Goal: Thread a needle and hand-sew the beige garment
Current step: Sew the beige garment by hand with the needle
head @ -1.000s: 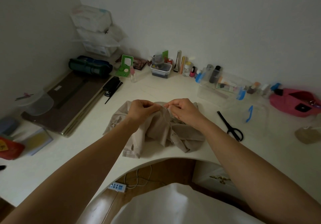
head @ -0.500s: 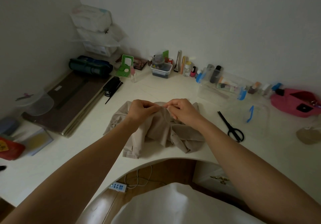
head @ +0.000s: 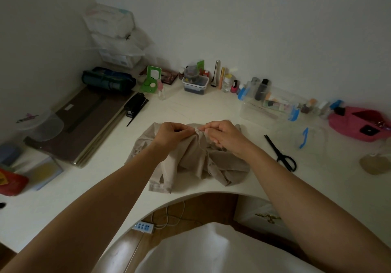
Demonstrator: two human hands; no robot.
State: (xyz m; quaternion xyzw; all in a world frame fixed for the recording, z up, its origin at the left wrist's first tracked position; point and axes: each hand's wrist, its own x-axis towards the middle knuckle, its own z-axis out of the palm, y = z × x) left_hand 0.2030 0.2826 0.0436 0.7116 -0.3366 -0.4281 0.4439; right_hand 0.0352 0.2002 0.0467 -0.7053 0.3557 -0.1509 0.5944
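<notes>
The beige garment (head: 190, 162) lies crumpled on the white desk (head: 190, 107), at the middle near the curved front edge. My left hand (head: 171, 134) pinches a raised fold of the cloth at its top. Right beside it, my right hand (head: 224, 133) has thumb and fingers curled together against the same fold, where a thin glint that looks like the needle (head: 202, 129) shows. The thread is too fine to make out.
Black scissors (head: 281, 153) lie to the right of the garment. A clear plastic box (head: 273, 105), small bottles and a pink case (head: 359, 124) line the back right. A black stapler (head: 135, 104), dark boards (head: 80, 122) and a clear lidded tub (head: 42, 124) sit on the left.
My right hand has shifted slightly at the fold while the fingers keep working; my left hand and the garment stay almost as they were.
</notes>
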